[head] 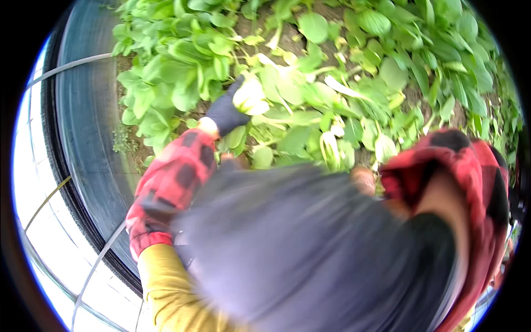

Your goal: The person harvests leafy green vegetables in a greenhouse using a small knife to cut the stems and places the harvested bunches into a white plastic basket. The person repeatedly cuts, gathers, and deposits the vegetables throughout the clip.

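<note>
My left hand (pixel 228 110), in a dark glove, is closed around a leafy green, apparently a bok choy (pixel 251 96). Its pale, broad stalk base points toward me. Leaves blurred by bright light spread to its right. Around it lie loose cut leaves and stalks (pixel 294 137) on the soil. My right hand is out of view; only the red and black plaid sleeve (pixel 452 162) of that arm shows, at the right. A dark, motion-blurred cloth (pixel 307 249) on my body covers the lower middle of the view.
Dense standing greens grow at the left (pixel 178 62) and right (pixel 448 54) of the bed. Along the left side runs a bluish plastic sheet wall (pixel 89 116) with bent hoops (pixel 76 63) across it. Bare soil (pixel 290 37) shows between plants.
</note>
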`<move>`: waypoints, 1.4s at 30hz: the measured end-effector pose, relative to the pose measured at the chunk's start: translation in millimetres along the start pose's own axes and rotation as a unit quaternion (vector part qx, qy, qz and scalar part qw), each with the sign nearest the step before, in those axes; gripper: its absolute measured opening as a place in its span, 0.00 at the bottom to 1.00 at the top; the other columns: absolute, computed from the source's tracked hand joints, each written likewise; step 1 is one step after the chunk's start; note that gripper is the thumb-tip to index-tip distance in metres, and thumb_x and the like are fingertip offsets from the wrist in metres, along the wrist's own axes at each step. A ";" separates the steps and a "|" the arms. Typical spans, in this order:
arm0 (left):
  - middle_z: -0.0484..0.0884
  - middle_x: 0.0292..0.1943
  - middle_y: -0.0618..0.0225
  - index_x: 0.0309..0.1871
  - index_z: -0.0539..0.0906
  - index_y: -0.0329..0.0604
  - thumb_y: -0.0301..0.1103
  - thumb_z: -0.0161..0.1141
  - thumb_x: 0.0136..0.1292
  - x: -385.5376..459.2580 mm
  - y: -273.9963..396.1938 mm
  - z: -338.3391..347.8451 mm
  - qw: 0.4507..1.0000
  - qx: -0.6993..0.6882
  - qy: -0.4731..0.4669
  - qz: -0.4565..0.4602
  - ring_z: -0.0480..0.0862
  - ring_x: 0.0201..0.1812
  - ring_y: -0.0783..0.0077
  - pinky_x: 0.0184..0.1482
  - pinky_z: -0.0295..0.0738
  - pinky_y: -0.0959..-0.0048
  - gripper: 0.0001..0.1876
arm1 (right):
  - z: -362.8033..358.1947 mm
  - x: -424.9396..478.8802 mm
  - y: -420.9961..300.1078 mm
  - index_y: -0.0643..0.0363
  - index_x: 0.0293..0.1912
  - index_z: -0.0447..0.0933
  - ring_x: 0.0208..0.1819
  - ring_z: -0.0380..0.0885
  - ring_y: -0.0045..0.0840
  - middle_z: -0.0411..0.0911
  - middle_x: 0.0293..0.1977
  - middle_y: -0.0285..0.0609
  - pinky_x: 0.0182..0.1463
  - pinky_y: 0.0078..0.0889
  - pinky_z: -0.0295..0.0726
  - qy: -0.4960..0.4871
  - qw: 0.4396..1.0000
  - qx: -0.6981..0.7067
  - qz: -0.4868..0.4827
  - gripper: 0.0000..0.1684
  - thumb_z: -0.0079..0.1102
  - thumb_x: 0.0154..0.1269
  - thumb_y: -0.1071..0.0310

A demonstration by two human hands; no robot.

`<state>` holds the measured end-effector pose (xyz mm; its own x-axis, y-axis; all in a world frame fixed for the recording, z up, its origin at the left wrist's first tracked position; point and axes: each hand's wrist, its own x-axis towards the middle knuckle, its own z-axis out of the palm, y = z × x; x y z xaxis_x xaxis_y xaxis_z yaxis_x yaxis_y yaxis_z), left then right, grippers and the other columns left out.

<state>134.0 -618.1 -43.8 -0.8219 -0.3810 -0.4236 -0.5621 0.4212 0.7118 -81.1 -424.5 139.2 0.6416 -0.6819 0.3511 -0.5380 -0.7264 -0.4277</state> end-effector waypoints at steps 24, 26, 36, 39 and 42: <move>0.80 0.27 0.51 0.67 0.56 0.45 0.31 0.52 0.55 56.3 -87.2 -104.6 0.894 0.429 -0.009 -0.134 0.82 0.29 0.51 0.33 0.74 0.57 0.34 | 254.4 104.0 249.7 0.64 0.40 0.72 0.09 0.64 0.22 0.66 0.16 0.39 0.10 0.27 0.60 0.220 0.482 0.603 0.596 0.11 0.45 0.61 0.69; 0.80 0.26 0.52 0.65 0.59 0.45 0.31 0.54 0.54 59.4 -85.7 -105.2 0.898 0.427 0.007 -0.106 0.81 0.28 0.52 0.33 0.73 0.56 0.33 | 285.4 95.7 257.5 0.64 0.35 0.74 0.09 0.64 0.23 0.66 0.13 0.39 0.10 0.28 0.60 0.158 0.466 0.633 0.598 0.09 0.47 0.58 0.70; 0.82 0.36 0.54 0.58 0.69 0.49 0.33 0.68 0.46 0.2 -43.3 -105.9 0.972 0.182 0.134 0.070 0.82 0.36 0.52 0.39 0.76 0.62 0.32 | 230.2 25.8 155.4 0.56 0.52 0.73 0.12 0.62 0.09 0.77 0.27 0.35 0.13 0.14 0.62 0.295 0.501 0.617 0.530 0.20 0.61 0.59 0.67; 0.81 0.40 0.66 0.53 0.73 0.43 0.31 0.71 0.45 -9.2 7.7 -102.2 0.983 -0.029 0.178 0.030 0.81 0.40 0.72 0.45 0.75 0.74 0.29 | 188.6 17.5 152.1 0.54 0.60 0.68 0.18 0.65 0.06 0.76 0.47 0.35 0.20 0.11 0.67 0.367 0.561 0.593 0.446 0.34 0.65 0.52 0.75; 0.79 0.42 0.71 0.51 0.74 0.38 0.26 0.72 0.41 -19.9 30.9 -108.6 0.968 -0.224 0.109 -0.041 0.78 0.40 0.77 0.46 0.74 0.76 0.29 | 146.8 20.7 143.0 0.54 0.64 0.62 0.24 0.63 0.05 0.67 0.58 0.33 0.28 0.10 0.68 0.413 0.620 0.560 0.362 0.48 0.70 0.41 0.80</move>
<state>143.1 -686.9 47.4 -0.7102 -0.5829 -0.3947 -0.4874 0.0026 0.8732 -64.5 -530.0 -37.0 -0.2949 -0.9419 -0.1611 0.4929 -0.0055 -0.8701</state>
